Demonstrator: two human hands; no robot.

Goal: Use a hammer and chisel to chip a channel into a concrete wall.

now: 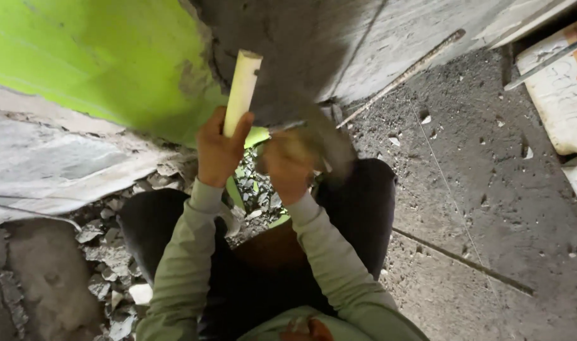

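My left hand (217, 151) grips a pale yellow plastic pipe (242, 85) that stands nearly upright against the wall. My right hand (288, 163) is closed around a tool, blurred by motion, that looks like a hammer (329, 142) with its head close to the wall's base. Both hands sit between my knees, just above a heap of broken rubble (257, 192). The lower end of the pipe is hidden behind my left hand.
A bright green wall (92, 57) with a grey chipped patch (288, 44) rises ahead. Loose concrete chunks (108, 259) lie at the left. A steel rebar rod (405, 72) and a printed sack (563, 95) rest on the dusty floor at the right.
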